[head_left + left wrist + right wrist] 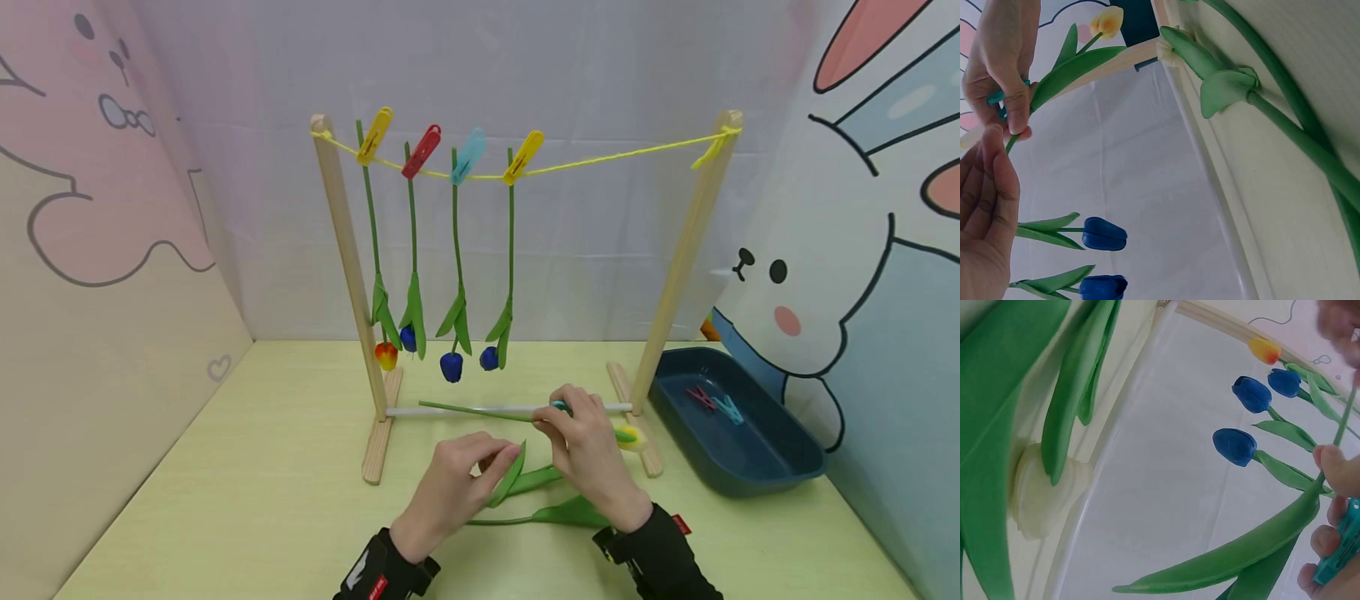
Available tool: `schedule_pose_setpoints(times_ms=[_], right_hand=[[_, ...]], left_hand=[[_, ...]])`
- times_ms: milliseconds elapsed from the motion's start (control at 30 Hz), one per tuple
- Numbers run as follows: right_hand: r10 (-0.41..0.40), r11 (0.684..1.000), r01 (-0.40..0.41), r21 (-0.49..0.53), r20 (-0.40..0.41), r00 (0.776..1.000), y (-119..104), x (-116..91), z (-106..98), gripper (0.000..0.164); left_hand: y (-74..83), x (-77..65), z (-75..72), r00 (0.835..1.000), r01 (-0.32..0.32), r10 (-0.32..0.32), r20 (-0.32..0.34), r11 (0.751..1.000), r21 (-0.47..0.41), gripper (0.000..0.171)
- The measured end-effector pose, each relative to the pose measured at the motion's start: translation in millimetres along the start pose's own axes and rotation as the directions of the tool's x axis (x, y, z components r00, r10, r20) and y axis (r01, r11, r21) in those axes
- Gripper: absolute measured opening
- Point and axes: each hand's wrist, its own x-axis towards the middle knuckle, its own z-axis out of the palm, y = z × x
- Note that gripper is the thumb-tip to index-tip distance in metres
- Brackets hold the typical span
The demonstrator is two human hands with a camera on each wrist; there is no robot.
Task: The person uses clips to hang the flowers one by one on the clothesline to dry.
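My right hand (587, 454) pinches the green stem of a yellow tulip (1107, 23), whose bloom points right. The same hand also holds a teal clothespin (1340, 545) in its lower fingers. Close by, my left hand (459, 482) has its thumb and fingertips near each other, apart from the stem in the head view. Below the hands, more tulips (573, 512) lie on the table; a white bloom (1047, 490) shows in the right wrist view. Upside down on a yellow string (615, 157) hang a red-yellow tulip (386, 356) and three blue tulips (452, 367), held by clothespins (423, 152).
The string spans two wooden posts (686, 250) on wooden feet, joined low by a white rod (450, 412). At right stands a dark blue basin (738, 467) with a pink clothespin (701, 397) and a light blue clothespin (728, 409) inside. Cartoon-printed panels flank the table.
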Motion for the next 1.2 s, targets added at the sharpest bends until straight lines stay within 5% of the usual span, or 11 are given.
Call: schedule_pose_setpoints(times_ms=[67,200,300,400,633,800,1000,1200], right_hand=[[0.004,1.000,-0.003,0.016,-0.026,1.000,-1.0,0.9,-0.4,0.034],[-0.008,0.998,0.011,0.056,-0.057,0.998,-3.5,3.1,0.2,0.039],[-0.032,0.995,0.037,0.088,-0.055,0.998,-4.9,3.9,1.5,0.035],[-0.046,0.992,0.051,0.119,-0.041,0.998,-5.5,3.9,2.7,0.031],[-0.011,0.978,0.006,0.208,0.024,1.000,-4.6,1.7,1.6,0.011],[0.073,0.959,-0.107,0.262,0.138,0.988,4.5,0.7,-5.5,0.032],[0.243,0.842,-0.328,0.427,0.242,0.939,27.0,13.0,-21.3,0.045],[0.296,0.768,-0.355,0.534,0.195,0.935,56.6,35.9,-33.0,0.034]], left_hand=[[-0.9,-0.2,1.8,0.991,0.124,-0.128,-0.039,0.988,-0.089,0.011],[-1.8,1.6,3.0,0.940,0.296,-0.328,-0.091,0.919,-0.259,0.016],[-0.2,2.3,1.4,0.910,0.353,-0.407,-0.078,0.859,-0.371,0.020],[1.1,2.1,0.2,0.899,0.365,-0.433,-0.069,0.827,-0.429,0.021],[1.5,4.6,0.6,0.915,0.276,-0.369,-0.167,0.870,-0.409,0.016],[0.7,8.6,2.0,0.919,0.233,-0.340,-0.202,0.878,-0.417,0.015],[-5.7,23.5,3.8,0.937,0.170,-0.281,-0.206,0.884,-0.435,0.015],[-38.2,35.8,22.3,0.957,0.041,-0.155,-0.246,0.909,-0.415,0.018]])
